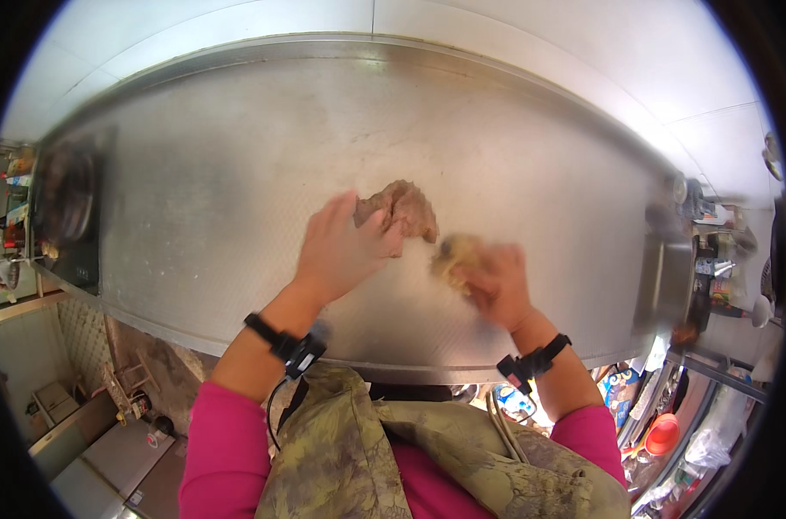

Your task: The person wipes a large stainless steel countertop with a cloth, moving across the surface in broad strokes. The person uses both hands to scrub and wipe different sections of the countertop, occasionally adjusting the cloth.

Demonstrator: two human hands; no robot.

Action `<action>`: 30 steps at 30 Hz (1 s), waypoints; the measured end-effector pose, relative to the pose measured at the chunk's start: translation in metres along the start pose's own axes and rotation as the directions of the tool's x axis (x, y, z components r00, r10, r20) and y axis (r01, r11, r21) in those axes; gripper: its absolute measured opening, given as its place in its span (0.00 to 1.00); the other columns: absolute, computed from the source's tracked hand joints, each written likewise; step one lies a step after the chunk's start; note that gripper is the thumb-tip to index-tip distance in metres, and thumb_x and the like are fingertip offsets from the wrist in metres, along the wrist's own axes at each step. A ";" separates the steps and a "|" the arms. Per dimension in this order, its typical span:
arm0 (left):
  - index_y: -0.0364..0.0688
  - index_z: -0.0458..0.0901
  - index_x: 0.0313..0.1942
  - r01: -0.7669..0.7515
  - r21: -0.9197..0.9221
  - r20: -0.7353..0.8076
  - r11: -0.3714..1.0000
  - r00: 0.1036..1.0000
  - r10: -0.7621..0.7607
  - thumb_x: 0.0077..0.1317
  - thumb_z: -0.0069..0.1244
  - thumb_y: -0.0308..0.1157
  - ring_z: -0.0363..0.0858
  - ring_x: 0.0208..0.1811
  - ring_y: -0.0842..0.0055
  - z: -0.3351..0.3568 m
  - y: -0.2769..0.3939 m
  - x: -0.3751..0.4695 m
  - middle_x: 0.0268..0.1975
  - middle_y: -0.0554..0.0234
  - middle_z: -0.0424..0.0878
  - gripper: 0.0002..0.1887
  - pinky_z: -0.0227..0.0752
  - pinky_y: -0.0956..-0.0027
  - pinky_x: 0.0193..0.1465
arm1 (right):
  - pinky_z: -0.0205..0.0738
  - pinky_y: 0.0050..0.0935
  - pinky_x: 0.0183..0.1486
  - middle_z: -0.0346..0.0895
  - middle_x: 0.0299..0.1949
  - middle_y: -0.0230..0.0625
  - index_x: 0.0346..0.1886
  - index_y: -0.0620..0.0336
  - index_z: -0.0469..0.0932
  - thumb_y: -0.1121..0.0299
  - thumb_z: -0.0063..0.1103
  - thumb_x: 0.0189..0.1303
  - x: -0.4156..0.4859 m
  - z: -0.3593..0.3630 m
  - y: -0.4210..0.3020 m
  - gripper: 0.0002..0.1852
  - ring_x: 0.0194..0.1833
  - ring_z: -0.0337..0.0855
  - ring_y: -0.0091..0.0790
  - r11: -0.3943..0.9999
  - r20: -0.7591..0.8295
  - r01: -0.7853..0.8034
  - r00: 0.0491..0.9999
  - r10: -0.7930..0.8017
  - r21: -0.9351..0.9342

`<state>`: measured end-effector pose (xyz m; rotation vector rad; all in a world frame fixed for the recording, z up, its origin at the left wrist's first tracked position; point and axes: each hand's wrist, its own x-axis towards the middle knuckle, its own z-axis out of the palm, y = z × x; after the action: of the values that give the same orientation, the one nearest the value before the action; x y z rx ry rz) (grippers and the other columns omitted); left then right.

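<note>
My left hand [350, 246] is at the middle of a stainless-steel worktop [250, 162]. Its fingers and thumb grip the near left side of a crumpled, brownish-pink piece [409, 211], which could be a rag or meat. To the right, blurred by motion, my right hand [500, 282] holds a soft yellowish bundle [454, 263] with a dark spot. The picture does not settle what this bundle is. A narrow gap separates the two held things. Each wrist wears a black strap with a small device.
A dark pan [65, 188] sits on a black hob [84, 266] at the left end. The worktop has a raised back edge [367, 42] against white wall panels. Bottles [13, 227] stand far left. At lower right are a red ladle [662, 434] and plastic bags [717, 434].
</note>
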<state>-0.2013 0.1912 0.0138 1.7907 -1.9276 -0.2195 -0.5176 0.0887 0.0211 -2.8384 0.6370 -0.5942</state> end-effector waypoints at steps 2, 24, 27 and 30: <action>0.50 0.83 0.53 -0.087 -0.106 -0.077 0.991 0.994 0.079 0.58 0.62 0.39 0.76 0.53 0.49 0.013 0.004 0.019 0.56 0.46 0.77 0.22 0.71 0.53 0.56 | 0.64 0.48 0.52 0.80 0.47 0.42 0.41 0.46 0.87 0.68 0.62 0.48 0.003 -0.008 0.010 0.14 0.48 0.77 0.46 0.950 -0.062 -0.278 0.960 0.272 -0.145; 0.41 0.75 0.61 -0.062 -0.575 -0.035 0.816 0.998 0.051 0.68 0.50 0.52 0.71 0.65 0.56 -0.050 0.040 -0.008 0.62 0.47 0.76 0.29 0.64 0.57 0.69 | 0.71 0.42 0.44 0.82 0.44 0.43 0.38 0.52 0.85 0.74 0.63 0.45 -0.009 0.047 -0.160 0.14 0.40 0.80 0.48 0.947 -0.126 -0.320 0.939 0.321 0.035; 0.41 0.75 0.61 0.155 -0.273 0.006 0.949 0.987 -0.159 0.66 0.54 0.43 0.71 0.65 0.55 -0.079 -0.047 -0.067 0.63 0.49 0.75 0.26 0.64 0.57 0.69 | 0.68 0.45 0.46 0.81 0.43 0.42 0.37 0.48 0.85 0.74 0.63 0.43 0.010 0.046 -0.171 0.14 0.41 0.79 0.46 0.985 -0.094 -0.170 0.981 0.170 0.012; 0.41 0.74 0.61 0.208 -0.039 -0.040 0.977 0.977 -0.209 0.66 0.54 0.39 0.68 0.68 0.53 -0.116 -0.122 -0.138 0.66 0.49 0.73 0.25 0.61 0.54 0.70 | 0.73 0.44 0.43 0.82 0.41 0.46 0.39 0.52 0.85 0.76 0.64 0.46 0.005 0.013 -0.137 0.15 0.40 0.80 0.49 0.831 -0.164 -0.554 0.816 0.554 0.048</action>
<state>-0.0378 0.3350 0.0269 1.9581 -1.6948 -0.2807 -0.4571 0.2103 0.0447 -2.4202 1.4260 -0.7202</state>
